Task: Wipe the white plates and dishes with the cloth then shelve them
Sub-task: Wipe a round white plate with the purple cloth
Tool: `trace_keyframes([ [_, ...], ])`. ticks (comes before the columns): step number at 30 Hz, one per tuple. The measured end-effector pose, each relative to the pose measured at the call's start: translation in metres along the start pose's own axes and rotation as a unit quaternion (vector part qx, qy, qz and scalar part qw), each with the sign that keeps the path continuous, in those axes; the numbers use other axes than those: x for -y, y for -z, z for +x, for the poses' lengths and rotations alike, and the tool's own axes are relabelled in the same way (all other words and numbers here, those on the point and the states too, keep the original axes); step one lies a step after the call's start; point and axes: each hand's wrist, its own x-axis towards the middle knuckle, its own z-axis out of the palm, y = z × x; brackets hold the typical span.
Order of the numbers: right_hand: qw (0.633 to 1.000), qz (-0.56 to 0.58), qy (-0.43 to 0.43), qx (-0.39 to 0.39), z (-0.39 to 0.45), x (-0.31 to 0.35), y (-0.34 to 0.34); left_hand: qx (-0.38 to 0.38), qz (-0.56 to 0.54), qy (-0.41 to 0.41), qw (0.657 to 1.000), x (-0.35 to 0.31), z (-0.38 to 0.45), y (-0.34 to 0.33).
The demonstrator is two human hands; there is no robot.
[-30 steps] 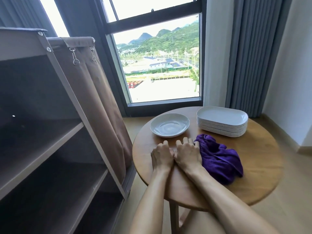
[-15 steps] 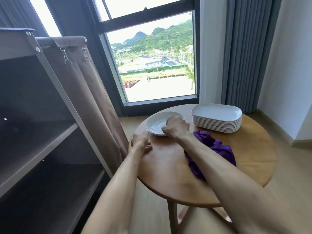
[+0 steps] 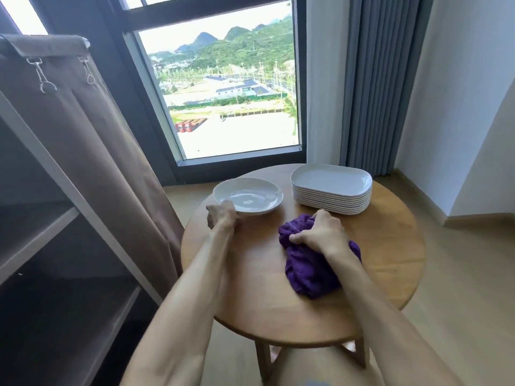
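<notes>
Gripping the purple cloth (image 3: 309, 263) from above, the right hand (image 3: 320, 236) had its fingers curled into the bunched fabric near the middle of the round worktop (image 3: 390, 263); this grip was closed on the cloth. The left hand (image 3: 221, 215) met the near rim of the round white dish (image 3: 249, 196) at the worktop's left edge, fingers curled at the rim; whether they pinched it or merely touched it could not be told. Beyond the cloth, at the far right edge of the worktop, stood a stack of white rectangular plates (image 3: 331, 188), squarely piled, apart from both hands and from the dish.

Handling, as judged: the cloth was soft, light and compliant, and would take any grip, though a loose bunch might trail folds across the dish. The dish appeared stiff, smooth and breakable, probably slippery on its glazed face; the rim, taken between thumb above and fingers beneath, offered the surest hold, with the cloth worked round the hollow. The stack looked heavy as a whole and was better taken one plate at a time by its short edges.

To the left of the worktop stood the shelf unit (image 3: 41, 232), its brown fabric curtain (image 3: 92, 140) drawn aside.
</notes>
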Motion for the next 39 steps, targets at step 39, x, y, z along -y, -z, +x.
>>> trace_keyframes([
  [39, 0.892, 0.428, 0.139, 0.047, -0.008, 0.089, -0.011, 0.203, -0.278, -0.148, 0.927, 0.028, -0.103, 0.126],
])
